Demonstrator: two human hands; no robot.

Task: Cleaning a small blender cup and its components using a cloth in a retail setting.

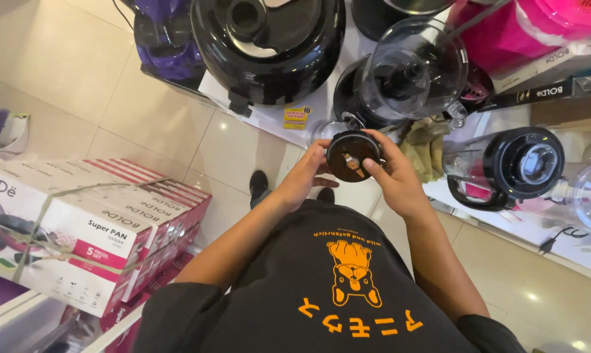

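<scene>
holding a small round black blade base with a metal cutter at its centre up at chest height, a person in a black t-shirt with an orange cartoon print turns its open face toward the head camera, seemingly to look at the blades. the left hand cups the base from the side, its fingers curled against the rim; the right hand closes around the other side, thumb pressed on the face near the cutter. both hands are shut on the part, so it hangs between them above the pale tiled floor and a black shoe.

to the left, strapped red and white cartons of pans are stacked on the floor. just beyond the hands, a white display bench is crowded: a clear food processor bowl on a black base directly behind the part, a large black round cooker left of it, a clear blender jug with a black lid lying on its side at right, pink appliances farthest back.
</scene>
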